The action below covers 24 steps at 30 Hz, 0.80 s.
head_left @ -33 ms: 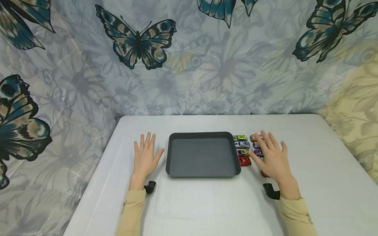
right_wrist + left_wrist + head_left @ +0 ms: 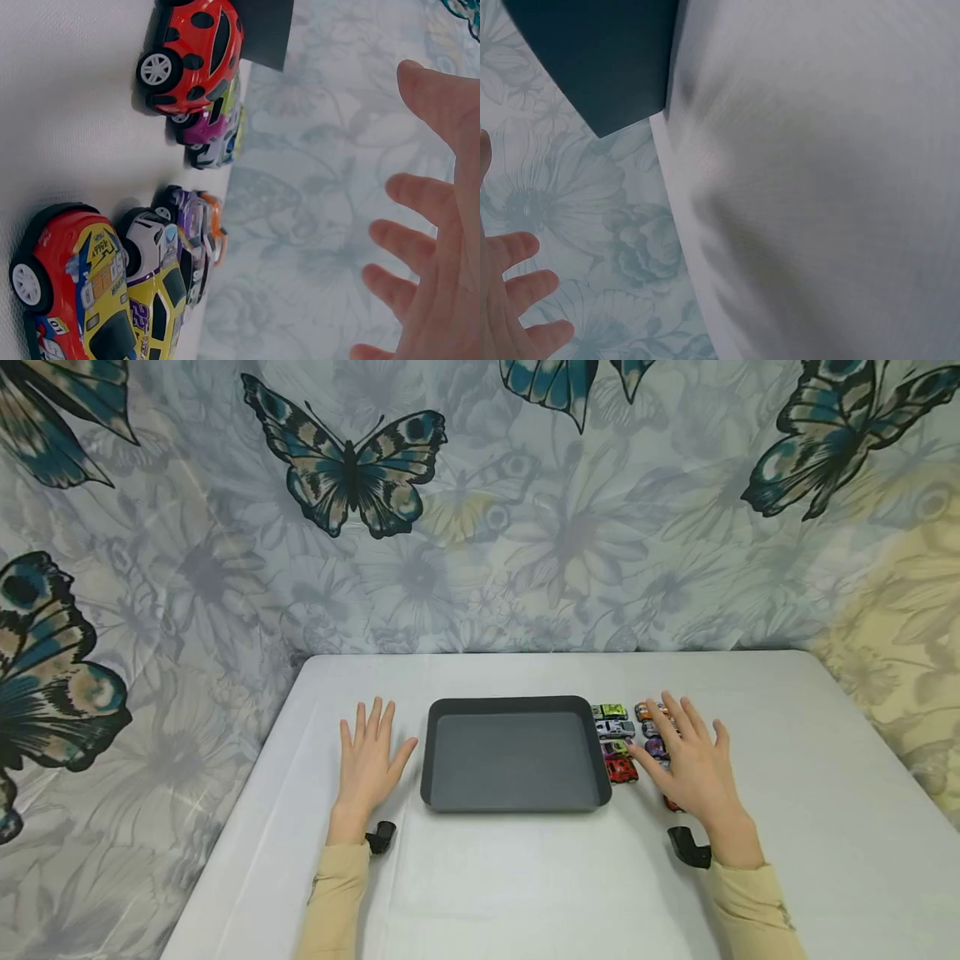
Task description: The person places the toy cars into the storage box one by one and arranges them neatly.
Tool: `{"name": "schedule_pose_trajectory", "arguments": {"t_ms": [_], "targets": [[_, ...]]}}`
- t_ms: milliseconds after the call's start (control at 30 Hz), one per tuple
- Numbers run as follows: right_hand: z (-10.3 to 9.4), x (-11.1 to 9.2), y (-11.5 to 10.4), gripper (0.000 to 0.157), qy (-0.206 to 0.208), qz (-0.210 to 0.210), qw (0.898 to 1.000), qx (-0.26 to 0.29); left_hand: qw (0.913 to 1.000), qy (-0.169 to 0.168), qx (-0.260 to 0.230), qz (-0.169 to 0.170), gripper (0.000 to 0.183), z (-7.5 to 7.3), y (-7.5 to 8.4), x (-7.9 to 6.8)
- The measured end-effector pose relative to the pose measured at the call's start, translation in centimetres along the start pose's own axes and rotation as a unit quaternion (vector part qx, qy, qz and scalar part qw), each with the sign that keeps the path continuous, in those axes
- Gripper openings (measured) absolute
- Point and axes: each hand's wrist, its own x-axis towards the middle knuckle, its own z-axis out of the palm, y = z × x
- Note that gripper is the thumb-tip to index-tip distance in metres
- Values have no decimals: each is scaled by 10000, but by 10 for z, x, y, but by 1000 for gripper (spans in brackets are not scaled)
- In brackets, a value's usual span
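Rounded, red, black-spotted toy car (image 2: 210, 46): judged light, stiff, rollable; best gripped by sides. Left hand (image 2: 365, 768), right hand (image 2: 699, 767): fingers outspread, empty.

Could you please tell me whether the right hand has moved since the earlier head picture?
No; in the head view, the right hand keeps the same place right of the gray tray, with no visible shift.

Soft, even light filled the head view, while the dimmer left wrist view held blurred shadows (image 2: 757, 262) at lower centre and the right wrist view's wall (image 2: 307, 187) looked hazy.
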Motion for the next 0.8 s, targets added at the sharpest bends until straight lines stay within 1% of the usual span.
{"name": "schedule_pose_trajectory", "arguments": {"t_ms": [333,467,633,800], "targets": [[2,-1,1,71,-64,-40,10000,-12,10000,56,44,48,71,1,0,0],[0,1,2,71,-51,-78,9999,67,9998,140,49,94,71,0,1,1],[-11,3,3,62,59,-192,9997,165,9997,205,3,138,69,-2,4,3],[-28,4,6,52,420,-564,9974,147,9994,248,-215,121,60,-6,8,4]]}}
